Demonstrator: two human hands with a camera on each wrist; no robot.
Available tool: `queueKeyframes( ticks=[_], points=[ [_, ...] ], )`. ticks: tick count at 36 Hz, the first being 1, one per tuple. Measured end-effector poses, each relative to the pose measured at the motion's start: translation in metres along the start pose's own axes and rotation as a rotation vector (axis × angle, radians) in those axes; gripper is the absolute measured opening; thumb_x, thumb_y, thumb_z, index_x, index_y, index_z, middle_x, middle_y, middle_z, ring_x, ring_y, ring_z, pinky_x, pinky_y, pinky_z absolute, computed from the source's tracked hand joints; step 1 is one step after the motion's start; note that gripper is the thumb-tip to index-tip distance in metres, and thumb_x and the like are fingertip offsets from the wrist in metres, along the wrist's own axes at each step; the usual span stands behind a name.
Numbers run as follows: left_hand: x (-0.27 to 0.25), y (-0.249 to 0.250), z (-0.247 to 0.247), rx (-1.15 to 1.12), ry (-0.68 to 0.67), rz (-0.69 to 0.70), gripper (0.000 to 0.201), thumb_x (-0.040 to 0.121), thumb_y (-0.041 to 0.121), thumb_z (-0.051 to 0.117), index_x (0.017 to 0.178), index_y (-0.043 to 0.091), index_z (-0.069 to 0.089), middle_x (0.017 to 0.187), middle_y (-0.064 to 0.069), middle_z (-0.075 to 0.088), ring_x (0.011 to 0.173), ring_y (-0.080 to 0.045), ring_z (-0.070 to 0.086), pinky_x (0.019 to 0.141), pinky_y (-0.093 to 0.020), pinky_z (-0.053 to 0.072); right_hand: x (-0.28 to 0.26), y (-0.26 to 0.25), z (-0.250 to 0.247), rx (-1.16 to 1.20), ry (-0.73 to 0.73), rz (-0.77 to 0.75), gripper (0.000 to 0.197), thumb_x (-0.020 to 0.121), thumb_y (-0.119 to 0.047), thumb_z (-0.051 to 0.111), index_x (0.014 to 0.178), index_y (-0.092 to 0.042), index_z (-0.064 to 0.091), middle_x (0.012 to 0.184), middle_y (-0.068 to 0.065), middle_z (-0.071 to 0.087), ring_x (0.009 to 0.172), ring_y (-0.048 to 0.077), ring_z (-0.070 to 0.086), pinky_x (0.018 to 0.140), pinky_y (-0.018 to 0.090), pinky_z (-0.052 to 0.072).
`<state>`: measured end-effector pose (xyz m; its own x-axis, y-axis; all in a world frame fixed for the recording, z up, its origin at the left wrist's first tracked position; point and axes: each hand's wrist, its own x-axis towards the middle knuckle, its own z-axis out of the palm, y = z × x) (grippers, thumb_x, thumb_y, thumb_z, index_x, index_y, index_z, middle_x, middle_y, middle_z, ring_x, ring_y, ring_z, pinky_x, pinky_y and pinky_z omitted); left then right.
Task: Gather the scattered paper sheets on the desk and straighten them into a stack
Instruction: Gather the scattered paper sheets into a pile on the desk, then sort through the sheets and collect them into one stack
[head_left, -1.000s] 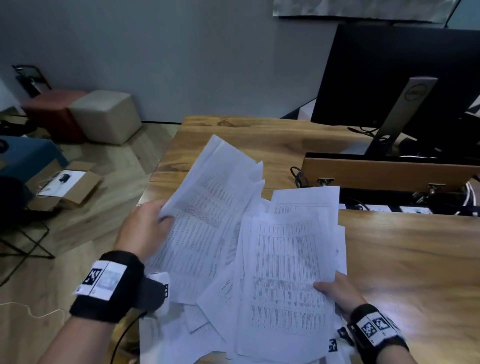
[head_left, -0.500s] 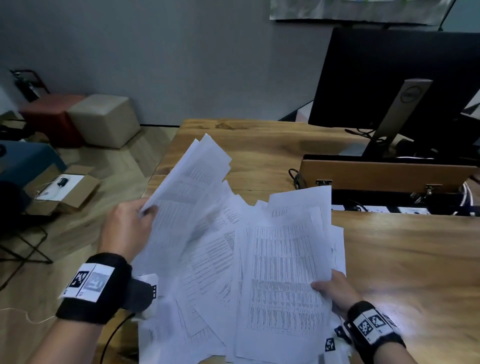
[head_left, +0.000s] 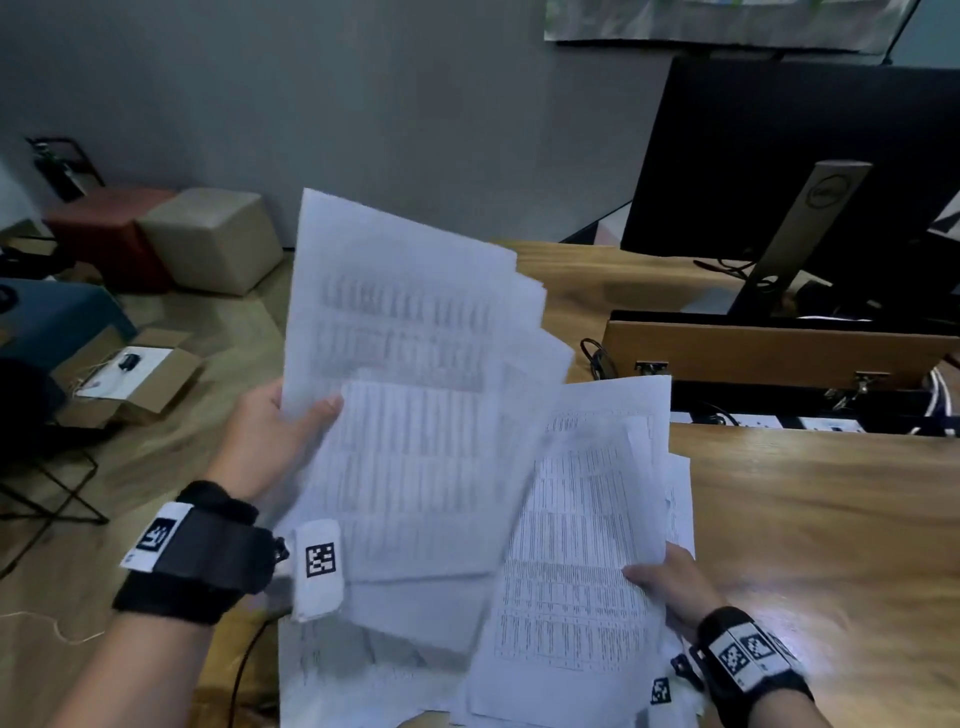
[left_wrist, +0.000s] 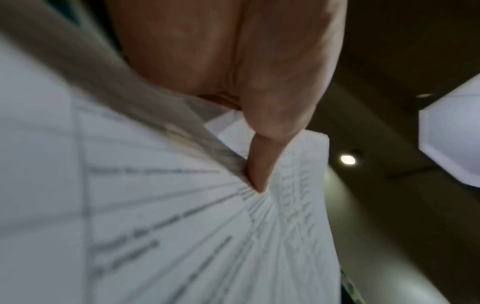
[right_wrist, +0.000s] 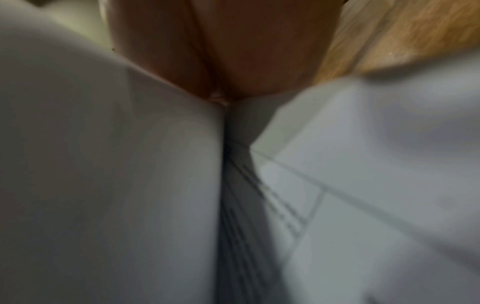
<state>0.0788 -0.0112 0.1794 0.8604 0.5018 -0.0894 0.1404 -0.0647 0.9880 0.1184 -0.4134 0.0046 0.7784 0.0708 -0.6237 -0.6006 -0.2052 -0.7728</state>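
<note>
White printed paper sheets lie fanned out over the near left part of the wooden desk (head_left: 810, 519). My left hand (head_left: 280, 431) grips a raised bundle of sheets (head_left: 410, 395) by its left edge, thumb on top, tilted up off the desk. In the left wrist view the thumb (left_wrist: 259, 168) presses on the sheets (left_wrist: 182, 216). My right hand (head_left: 670, 582) pinches another bundle (head_left: 576, 545) at its right edge, low over the desk. More loose sheets (head_left: 363, 670) lie underneath. The right wrist view is blurred: paper (right_wrist: 363, 164) against my palm.
A black monitor (head_left: 810, 171) on a stand and a wooden cable box (head_left: 769, 353) occupy the back right of the desk. Bare wood spreads to the right. On the floor at left are cube stools (head_left: 208, 239) and an open cardboard box (head_left: 130, 374).
My left hand has lifted its bundle of sheets up off the desk and swung it upright and toward the middle. The right hand has kept its hold on the other bundle.
</note>
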Motion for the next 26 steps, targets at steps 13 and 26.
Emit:
queueKeyframes(
  ticks=[13,26],
  points=[
    [-0.017,-0.165,0.092,0.291,-0.337,-0.28,0.053,0.085,0.01,0.072,0.129,0.023,0.044,0.128,-0.001,0.055,0.106,-0.023,0.06,0.089,-0.044,0.054,-0.012,0.009,0.011,0.353,-0.047,0.072,0.045,0.098,-0.043,0.056,0.129,-0.013,0.064,0.123,0.016,0.072,0.114,0.035,0.069,0.105,0.053,0.048],
    [-0.017,-0.173,0.127,0.892,-0.557,-0.109,0.04,0.1,0.022,0.034,0.131,0.008,0.055,0.138,-0.012,0.055,0.124,-0.028,0.052,0.102,-0.035,0.043,-0.008,0.009,0.027,0.178,-0.05,0.107,0.045,0.081,0.01,0.073,0.124,0.006,0.061,0.108,0.025,0.075,0.096,0.043,0.073,0.085,0.054,0.058]
  ],
)
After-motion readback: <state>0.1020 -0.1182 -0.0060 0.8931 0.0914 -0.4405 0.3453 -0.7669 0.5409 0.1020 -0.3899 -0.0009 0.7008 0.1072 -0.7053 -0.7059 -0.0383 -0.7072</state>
